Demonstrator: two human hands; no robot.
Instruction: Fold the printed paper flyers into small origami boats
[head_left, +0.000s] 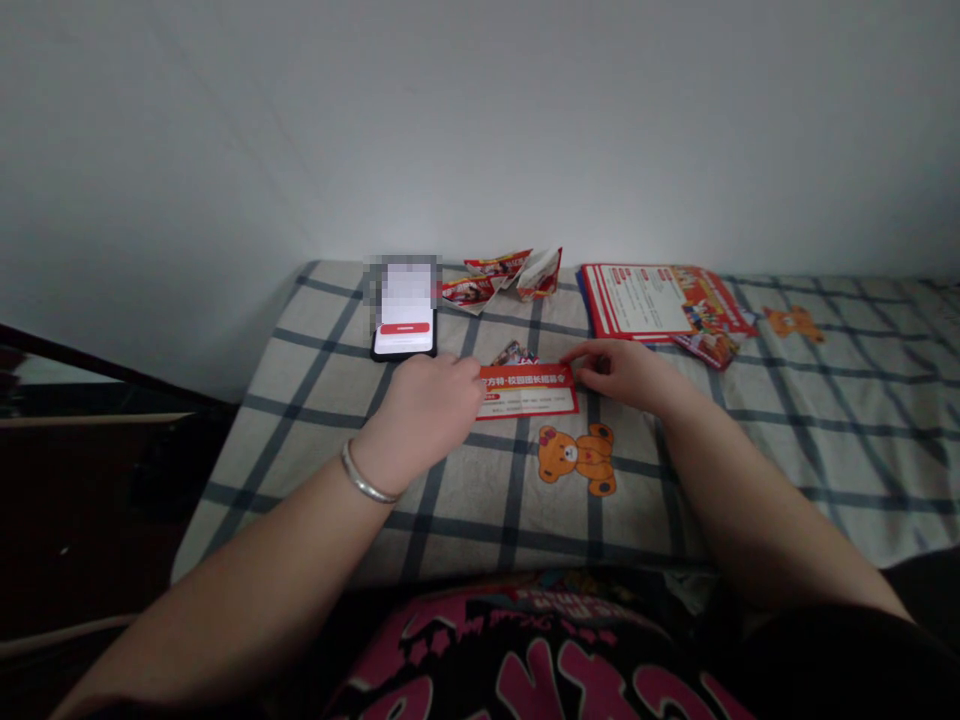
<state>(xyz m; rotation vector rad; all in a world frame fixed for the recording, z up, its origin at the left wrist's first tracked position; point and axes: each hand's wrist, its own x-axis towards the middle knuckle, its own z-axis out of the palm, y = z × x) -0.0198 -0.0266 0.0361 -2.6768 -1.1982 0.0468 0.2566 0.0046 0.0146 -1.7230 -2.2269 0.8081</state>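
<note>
A red and white printed leaflet (529,395), apparently folded to a narrow strip, lies on the checked cloth in front of me. My left hand (442,405), with a silver bangle at the wrist, is closed over the leaflet's left end; its fingertips are partly hidden. At the top right corner, my right hand (619,372) pinches the paper between thumb and forefinger, its other fingers curled. Behind the leaflet's upper edge a small colourful printed piece (514,353) sticks up; I cannot tell whether it is part of the same sheet.
A phone (405,335) with a lit, partly blurred screen lies beyond my left hand. Several folded red papers (499,275) stand near the wall (480,120). To the right is a stack of leaflets (645,300), with a small folded paper (709,347) at its front corner. The checked cloth (480,510) has printed bears.
</note>
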